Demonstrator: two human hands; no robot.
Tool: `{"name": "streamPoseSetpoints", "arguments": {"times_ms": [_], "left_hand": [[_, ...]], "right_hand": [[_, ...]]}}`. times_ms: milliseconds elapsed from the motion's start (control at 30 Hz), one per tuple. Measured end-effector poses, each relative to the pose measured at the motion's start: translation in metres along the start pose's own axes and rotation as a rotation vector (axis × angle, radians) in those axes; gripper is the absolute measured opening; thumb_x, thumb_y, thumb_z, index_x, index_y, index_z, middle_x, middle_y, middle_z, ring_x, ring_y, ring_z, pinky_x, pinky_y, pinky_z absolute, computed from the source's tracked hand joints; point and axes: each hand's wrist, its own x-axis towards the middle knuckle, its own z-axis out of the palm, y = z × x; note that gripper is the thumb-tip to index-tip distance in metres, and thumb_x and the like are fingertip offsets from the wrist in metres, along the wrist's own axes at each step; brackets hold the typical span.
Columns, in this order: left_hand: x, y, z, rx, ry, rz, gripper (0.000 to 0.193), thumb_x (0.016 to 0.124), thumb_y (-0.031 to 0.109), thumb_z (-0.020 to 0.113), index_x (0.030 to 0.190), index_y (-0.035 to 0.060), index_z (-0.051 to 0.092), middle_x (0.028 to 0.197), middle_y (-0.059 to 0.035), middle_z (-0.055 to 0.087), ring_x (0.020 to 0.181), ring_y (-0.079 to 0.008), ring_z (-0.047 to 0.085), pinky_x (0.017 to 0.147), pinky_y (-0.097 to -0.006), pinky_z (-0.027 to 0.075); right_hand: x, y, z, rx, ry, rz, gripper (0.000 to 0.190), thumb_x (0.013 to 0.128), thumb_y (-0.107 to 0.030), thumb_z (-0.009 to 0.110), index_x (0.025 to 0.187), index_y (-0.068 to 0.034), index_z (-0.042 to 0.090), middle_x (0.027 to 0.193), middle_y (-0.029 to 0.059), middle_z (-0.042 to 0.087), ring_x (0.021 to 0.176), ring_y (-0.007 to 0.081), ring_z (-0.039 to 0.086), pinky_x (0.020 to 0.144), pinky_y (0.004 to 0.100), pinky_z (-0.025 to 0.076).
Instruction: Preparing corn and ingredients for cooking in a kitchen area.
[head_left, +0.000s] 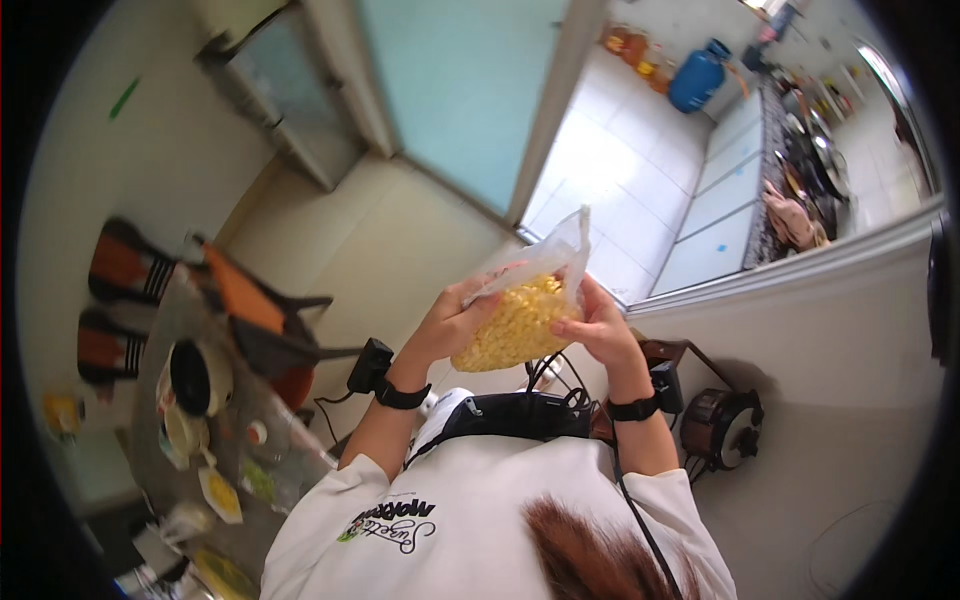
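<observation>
Between my two hands is a clear plastic bag (517, 322), its lower part filled with yellow kernels that look like corn. My left hand (454, 319) grips the bag's left side near the top of the kernels. On the opposite side, my right hand (596, 326) holds it with the thumb across the front. The bag's loose upper part stands up past my fingers, pointing away from me. Both wrists wear black straps with small black devices. A black waist pouch (517, 415) sits at my front, below the bag.
To the left, a table (262, 420) carries a pot (199, 377), a white dish with yellow food (221, 495) and other items. An orange-backed chair (247, 285) stands beside it. A lidded cooker (724, 427) is at the right. Through the doorway are a blue gas cylinder (697, 79) and a cluttered counter (769, 165).
</observation>
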Motion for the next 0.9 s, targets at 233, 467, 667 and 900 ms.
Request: {"name": "streamPoseSetpoints", "arguments": {"times_ms": [233, 467, 667, 900], "left_hand": [[0.145, -0.045, 0.103, -0.098, -0.147, -0.117, 0.037, 0.09, 0.014, 0.042, 0.124, -0.0018, 0.04, 0.115, -0.0057, 0.05, 0.1, -0.0103, 0.046, 0.087, -0.0242, 0.038], [0.272, -0.061, 0.155, 0.051, -0.252, -0.033, 0.042, 0.089, 0.009, 0.04, 0.13, 0.0026, 0.032, 0.124, -0.0079, 0.042, 0.108, -0.011, 0.04, 0.093, -0.0254, 0.033], [0.398, -0.092, 0.171, 0.237, -0.238, 0.034, 0.041, 0.089, 0.015, 0.042, 0.128, 0.0031, 0.036, 0.121, -0.0097, 0.046, 0.107, -0.0136, 0.043, 0.091, -0.0265, 0.034], [0.565, -0.102, 0.201, 0.282, -0.202, 0.072, 0.037, 0.088, 0.024, 0.045, 0.12, 0.0058, 0.045, 0.103, -0.0123, 0.056, 0.094, -0.0175, 0.052, 0.082, -0.0289, 0.04]], "right_hand": [[-0.018, -0.058, -0.138, -0.072, 0.203, -0.116, 0.062, 0.072, -0.006, 0.066, 0.125, 0.001, 0.034, 0.112, 0.006, 0.047, 0.104, 0.0131, 0.047, 0.088, 0.0271, 0.039], [0.015, -0.1, -0.239, -0.082, 0.385, -0.201, 0.047, 0.078, -0.009, 0.061, 0.119, 0.002, 0.041, 0.101, 0.0058, 0.054, 0.091, 0.0095, 0.052, 0.077, 0.0224, 0.044], [0.079, -0.138, -0.327, -0.216, 0.612, -0.205, 0.033, 0.078, -0.012, 0.062, 0.107, 0.002, 0.052, 0.09, 0.0042, 0.058, 0.08, 0.0084, 0.054, 0.069, 0.0213, 0.045], [0.146, -0.214, -0.437, -0.293, 0.851, -0.256, 0.035, 0.077, -0.016, 0.065, 0.102, 0.005, 0.052, 0.085, 0.0052, 0.059, 0.073, 0.0078, 0.054, 0.063, 0.0193, 0.044]]}}
